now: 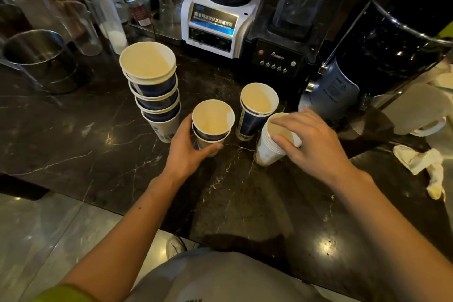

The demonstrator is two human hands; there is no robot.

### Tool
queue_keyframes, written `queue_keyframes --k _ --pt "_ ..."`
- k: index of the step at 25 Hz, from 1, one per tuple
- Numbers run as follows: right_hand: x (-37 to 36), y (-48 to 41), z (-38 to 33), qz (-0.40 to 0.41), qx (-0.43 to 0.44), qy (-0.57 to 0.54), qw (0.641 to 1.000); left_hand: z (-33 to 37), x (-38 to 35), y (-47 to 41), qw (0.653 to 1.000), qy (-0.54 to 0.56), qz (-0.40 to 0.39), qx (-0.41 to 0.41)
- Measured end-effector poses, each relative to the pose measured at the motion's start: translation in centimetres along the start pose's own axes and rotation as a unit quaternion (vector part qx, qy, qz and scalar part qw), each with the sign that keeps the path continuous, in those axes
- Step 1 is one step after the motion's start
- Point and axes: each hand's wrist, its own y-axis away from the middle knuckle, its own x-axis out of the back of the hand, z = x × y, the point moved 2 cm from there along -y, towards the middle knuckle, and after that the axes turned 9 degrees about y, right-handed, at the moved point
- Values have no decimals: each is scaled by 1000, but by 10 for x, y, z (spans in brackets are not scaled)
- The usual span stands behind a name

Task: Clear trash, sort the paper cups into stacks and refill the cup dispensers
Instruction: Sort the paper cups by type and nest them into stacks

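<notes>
On the dark marble counter (73, 130) stand several groups of paper cups. A tall stack of blue-and-white cups (152, 86) rises at the left. My left hand (188, 147) wraps around a short stack of two nested cups (212, 125) in the middle. Behind it stands a taller blue cup pair (257, 110), untouched. My right hand (311, 140) grips the rim of a white cup stack (268, 149), thumb inside the top cup. That white stack leans slightly left.
Two blenders (215, 19) and a dark grinder (382, 56) line the back of the counter. A steel pot (39, 59), glass jars and a white basket stand at back left. A crumpled paper wrapper (424, 167) and a frosted jug (416, 110) lie at right.
</notes>
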Motion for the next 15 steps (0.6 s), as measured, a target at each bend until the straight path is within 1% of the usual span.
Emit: queue_keyframes --k 2,4,6,8,9,10,11,13,15 --pt "-4 -24 -26 -1 61 -17 998 -2 -1 3 1000 8 -6 3" --pt "-26 -43 -51 -36 121 2 992 -4 -2 3 1000 20 -9 3" --pt "-47 -54 -65 -72 152 16 986 -3 -2 4 1000 15 -10 -2" --pt "-53 -60 -71 -72 161 1 984 -3 1 5 1000 9 -11 2" --pt "-46 -59 -70 -54 158 -4 986 -2 -1 5 1000 11 -16 -1" --pt "-36 -61 -69 -17 152 -14 988 -3 -1 4 1000 11 -20 -4" --pt "-22 -65 -68 37 137 -32 989 -5 1 4 1000 8 -22 -8" --pt "18 -70 -55 141 73 -75 985 -6 -2 3 1000 1 -24 -7" --pt "58 -73 -36 205 21 -101 973 -6 -1 3 1000 -11 -16 -4"
